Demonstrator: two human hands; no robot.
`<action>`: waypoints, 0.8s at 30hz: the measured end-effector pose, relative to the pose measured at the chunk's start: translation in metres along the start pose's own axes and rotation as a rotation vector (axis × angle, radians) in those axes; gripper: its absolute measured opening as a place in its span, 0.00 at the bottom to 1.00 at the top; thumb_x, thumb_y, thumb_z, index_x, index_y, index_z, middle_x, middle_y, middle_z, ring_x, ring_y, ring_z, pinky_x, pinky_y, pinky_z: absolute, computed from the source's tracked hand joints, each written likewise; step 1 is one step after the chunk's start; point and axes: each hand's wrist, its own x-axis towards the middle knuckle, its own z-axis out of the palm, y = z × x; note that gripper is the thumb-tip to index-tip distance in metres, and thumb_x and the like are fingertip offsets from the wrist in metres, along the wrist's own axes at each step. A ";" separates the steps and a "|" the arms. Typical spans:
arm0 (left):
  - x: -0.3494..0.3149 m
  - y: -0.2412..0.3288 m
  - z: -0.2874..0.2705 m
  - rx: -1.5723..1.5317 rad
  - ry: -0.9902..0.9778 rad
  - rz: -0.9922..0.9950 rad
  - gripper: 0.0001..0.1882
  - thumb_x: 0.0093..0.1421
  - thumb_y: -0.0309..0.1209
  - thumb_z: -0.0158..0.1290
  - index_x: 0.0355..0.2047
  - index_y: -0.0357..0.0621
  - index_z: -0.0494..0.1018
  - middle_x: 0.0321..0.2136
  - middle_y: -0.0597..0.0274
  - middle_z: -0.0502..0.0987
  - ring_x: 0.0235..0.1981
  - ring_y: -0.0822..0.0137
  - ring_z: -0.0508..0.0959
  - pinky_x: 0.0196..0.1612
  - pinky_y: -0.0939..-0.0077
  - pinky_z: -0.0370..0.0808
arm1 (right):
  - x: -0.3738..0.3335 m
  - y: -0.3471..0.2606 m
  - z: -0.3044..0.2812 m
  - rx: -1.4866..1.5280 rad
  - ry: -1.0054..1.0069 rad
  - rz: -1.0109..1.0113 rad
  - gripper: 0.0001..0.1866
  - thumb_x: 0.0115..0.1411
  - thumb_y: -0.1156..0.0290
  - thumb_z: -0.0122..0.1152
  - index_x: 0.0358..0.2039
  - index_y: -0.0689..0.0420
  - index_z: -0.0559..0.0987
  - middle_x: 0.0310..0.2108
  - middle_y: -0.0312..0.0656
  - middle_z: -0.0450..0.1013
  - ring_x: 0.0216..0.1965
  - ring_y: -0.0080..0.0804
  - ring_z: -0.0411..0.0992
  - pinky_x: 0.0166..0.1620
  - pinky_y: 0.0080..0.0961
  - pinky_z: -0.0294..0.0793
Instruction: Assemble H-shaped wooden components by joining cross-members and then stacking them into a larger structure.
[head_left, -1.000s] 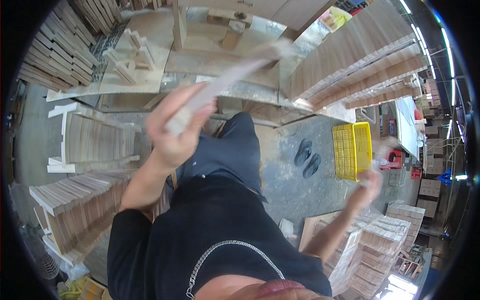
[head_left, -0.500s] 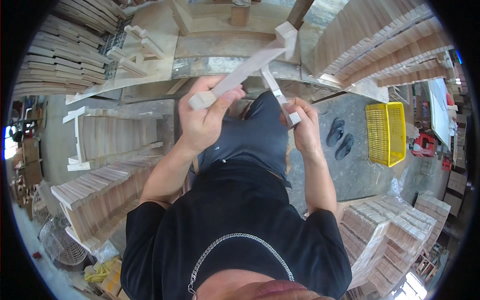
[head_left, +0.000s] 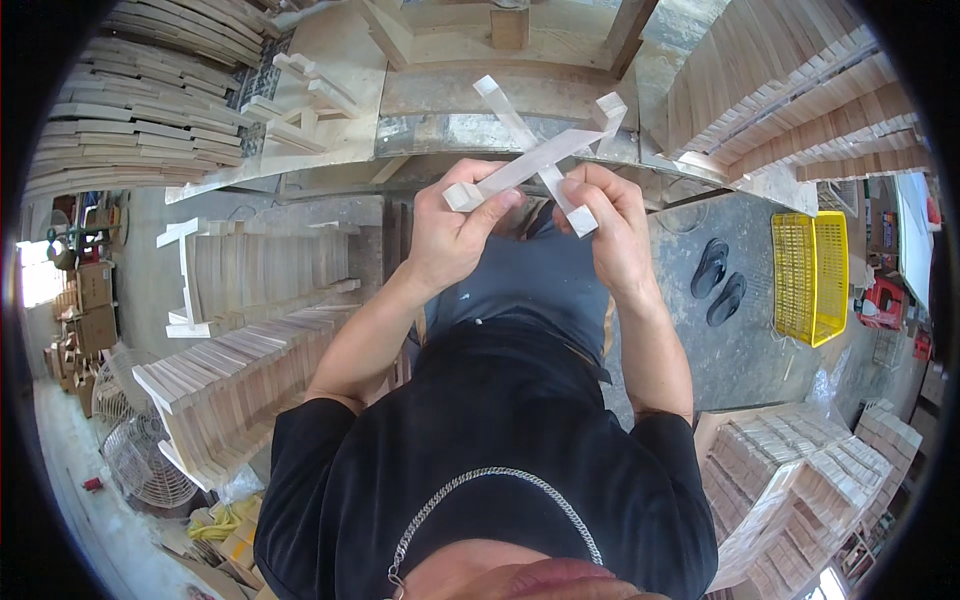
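My left hand is closed around one end of a pale wooden bar with a short block at each end. That bar slants up and away to the right. In my right hand, fingers pinch the near end of a second pale wooden bar, which slants away to the left. The two bars cross in an X above my lap, the second passing beneath the first at the middle. Whether they are joined there I cannot tell.
A wooden workbench stands in front, with small wooden frames and stacked slats on its left. More wooden parts stand in rows at my left. On the right are black sandals, a yellow crate and stacked wood.
The two bars have come together into a cross. My right hand has brought its bar up and closer to my left hand, and the far end of that bar now points further left.
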 end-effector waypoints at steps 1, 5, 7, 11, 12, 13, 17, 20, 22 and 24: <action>0.000 -0.004 -0.001 0.018 -0.002 -0.006 0.11 0.67 0.27 0.61 0.47 0.36 0.78 0.32 0.62 0.84 0.31 0.77 0.80 0.35 0.79 0.77 | 0.001 0.003 -0.001 -0.022 0.005 -0.007 0.11 0.65 0.68 0.57 0.28 0.63 0.78 0.21 0.38 0.72 0.24 0.22 0.68 0.31 0.21 0.66; 0.004 -0.015 -0.008 0.131 0.008 0.133 0.12 0.65 0.28 0.62 0.47 0.37 0.79 0.31 0.61 0.84 0.31 0.75 0.80 0.35 0.78 0.77 | 0.007 0.014 -0.001 -0.033 -0.002 -0.029 0.11 0.64 0.68 0.57 0.30 0.63 0.79 0.22 0.37 0.73 0.24 0.21 0.68 0.31 0.20 0.66; 0.002 -0.015 -0.012 0.298 -0.007 0.207 0.12 0.68 0.26 0.59 0.49 0.33 0.77 0.36 0.58 0.84 0.37 0.72 0.83 0.43 0.78 0.79 | 0.009 0.017 0.004 0.022 0.000 -0.122 0.11 0.64 0.68 0.58 0.31 0.64 0.79 0.22 0.37 0.73 0.24 0.21 0.68 0.30 0.20 0.65; 0.003 -0.031 -0.014 0.252 0.056 0.259 0.12 0.67 0.26 0.60 0.49 0.33 0.77 0.34 0.60 0.84 0.35 0.74 0.82 0.42 0.79 0.79 | 0.023 0.034 0.003 0.078 -0.027 -0.140 0.11 0.63 0.68 0.58 0.31 0.64 0.80 0.22 0.37 0.73 0.23 0.20 0.68 0.29 0.19 0.65; 0.007 -0.034 -0.018 0.265 0.025 0.193 0.12 0.67 0.26 0.60 0.48 0.33 0.77 0.34 0.60 0.83 0.35 0.74 0.82 0.41 0.79 0.79 | 0.027 0.037 0.004 0.056 -0.004 -0.161 0.11 0.63 0.68 0.58 0.31 0.64 0.80 0.21 0.37 0.73 0.23 0.21 0.68 0.29 0.20 0.64; 0.012 -0.036 -0.022 0.278 -0.006 0.127 0.12 0.67 0.26 0.61 0.48 0.34 0.77 0.33 0.60 0.83 0.34 0.75 0.82 0.41 0.79 0.79 | 0.032 0.039 0.004 0.035 0.019 -0.183 0.11 0.63 0.69 0.58 0.31 0.64 0.80 0.21 0.37 0.72 0.22 0.21 0.68 0.28 0.20 0.64; 0.030 -0.043 -0.025 0.201 0.075 0.209 0.11 0.66 0.27 0.61 0.46 0.34 0.78 0.31 0.63 0.82 0.32 0.76 0.80 0.38 0.78 0.77 | 0.058 0.038 0.010 0.070 0.010 -0.185 0.11 0.63 0.68 0.58 0.30 0.64 0.79 0.20 0.37 0.72 0.22 0.23 0.69 0.27 0.21 0.63; 0.049 -0.037 -0.035 0.252 0.031 0.143 0.10 0.66 0.28 0.61 0.45 0.36 0.77 0.30 0.63 0.82 0.32 0.76 0.80 0.37 0.77 0.76 | 0.079 0.041 0.009 0.027 0.009 -0.153 0.13 0.64 0.66 0.56 0.30 0.64 0.79 0.21 0.38 0.72 0.22 0.26 0.69 0.27 0.22 0.64; 0.066 -0.034 -0.037 0.246 0.035 0.115 0.11 0.66 0.29 0.61 0.45 0.37 0.77 0.30 0.62 0.81 0.32 0.75 0.80 0.38 0.76 0.76 | 0.099 0.042 0.011 0.130 0.071 -0.082 0.19 0.68 0.60 0.50 0.31 0.65 0.78 0.19 0.39 0.71 0.22 0.29 0.70 0.27 0.23 0.64; 0.084 -0.030 -0.040 0.239 0.036 0.085 0.11 0.66 0.30 0.60 0.45 0.38 0.77 0.30 0.60 0.81 0.31 0.73 0.80 0.38 0.75 0.76 | 0.122 0.040 0.007 0.052 0.067 -0.091 0.23 0.70 0.56 0.46 0.31 0.64 0.77 0.19 0.39 0.70 0.22 0.30 0.70 0.27 0.24 0.64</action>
